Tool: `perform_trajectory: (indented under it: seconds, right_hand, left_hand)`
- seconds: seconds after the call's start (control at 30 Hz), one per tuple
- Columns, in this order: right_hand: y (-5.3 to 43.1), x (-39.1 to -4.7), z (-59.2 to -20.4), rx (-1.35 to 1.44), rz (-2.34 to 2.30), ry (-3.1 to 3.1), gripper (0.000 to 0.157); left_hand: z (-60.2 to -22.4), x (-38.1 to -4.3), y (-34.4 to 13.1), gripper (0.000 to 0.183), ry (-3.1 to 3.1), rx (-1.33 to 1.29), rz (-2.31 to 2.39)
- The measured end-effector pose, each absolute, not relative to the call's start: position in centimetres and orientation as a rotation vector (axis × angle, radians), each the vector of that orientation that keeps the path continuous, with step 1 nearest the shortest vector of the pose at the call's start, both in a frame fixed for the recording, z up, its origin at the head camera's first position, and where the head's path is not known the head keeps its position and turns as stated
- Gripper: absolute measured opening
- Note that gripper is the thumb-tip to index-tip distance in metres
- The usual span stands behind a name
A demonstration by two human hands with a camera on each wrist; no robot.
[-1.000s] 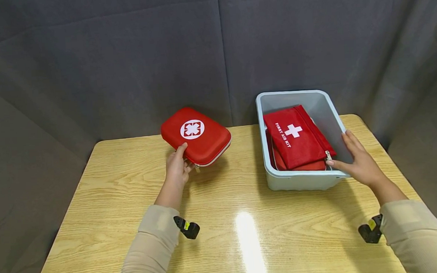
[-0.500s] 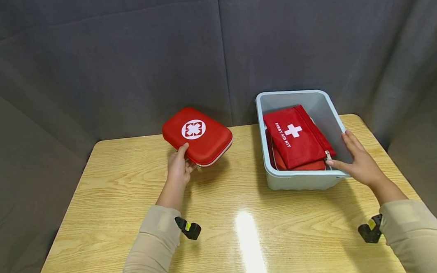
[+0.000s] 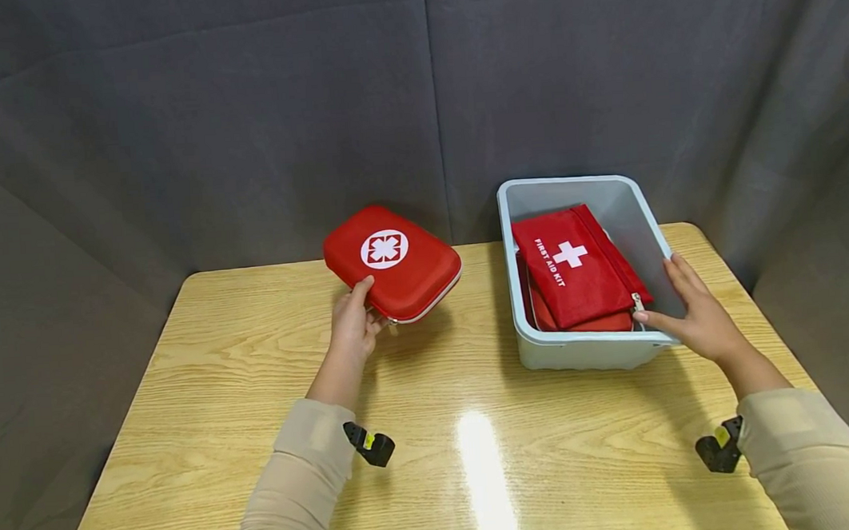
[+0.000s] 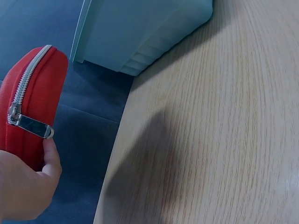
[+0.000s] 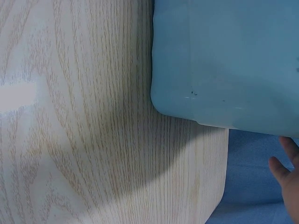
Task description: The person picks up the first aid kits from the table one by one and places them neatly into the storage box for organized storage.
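Note:
A red hard zip case [image 3: 392, 263] with a white round emblem is held tilted above the table by my left hand [image 3: 350, 321], thumb on top and fingers underneath. In the left wrist view, the case's silver zip pull [image 4: 30, 123] sticks out beside a finger. My right hand [image 3: 704, 322] rests at the front right corner of the light blue-grey plastic bin [image 3: 593, 351], thumb reaching over the rim and fingers fairly straight along its right side. Inside the bin, a red first aid pouch [image 3: 576, 265] lies over another red case [image 3: 604, 322], mostly hidden.
Everything stands on a wood-grain table [image 3: 223, 404], with a bright reflection near its front middle. Dark grey curtains [image 3: 301, 111] hang behind and at both sides. The bin stands near the table's back right. A small black camera [image 3: 372, 445] juts from the left sleeve.
My left hand has shifted slightly to the right with the red case, toward the bin. The right hand, the bin and its contents look the same.

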State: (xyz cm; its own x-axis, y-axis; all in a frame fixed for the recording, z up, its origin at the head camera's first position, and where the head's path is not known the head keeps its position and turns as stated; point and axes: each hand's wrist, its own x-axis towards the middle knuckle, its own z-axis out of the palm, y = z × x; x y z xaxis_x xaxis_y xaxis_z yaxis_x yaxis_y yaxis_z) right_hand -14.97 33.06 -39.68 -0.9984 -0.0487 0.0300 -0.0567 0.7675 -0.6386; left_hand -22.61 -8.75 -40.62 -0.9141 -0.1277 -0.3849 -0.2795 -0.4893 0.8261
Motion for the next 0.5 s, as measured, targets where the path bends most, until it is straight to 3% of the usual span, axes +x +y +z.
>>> perform_trajectory:
  seconds: [0.5]
  right_hand:
    - [33.0,-15.0,-39.64,0.079,1.069,-2.935,0.092]
  left_hand:
    - [-40.31,-22.35,-8.3,0.016,1.509,-0.583,2.569]
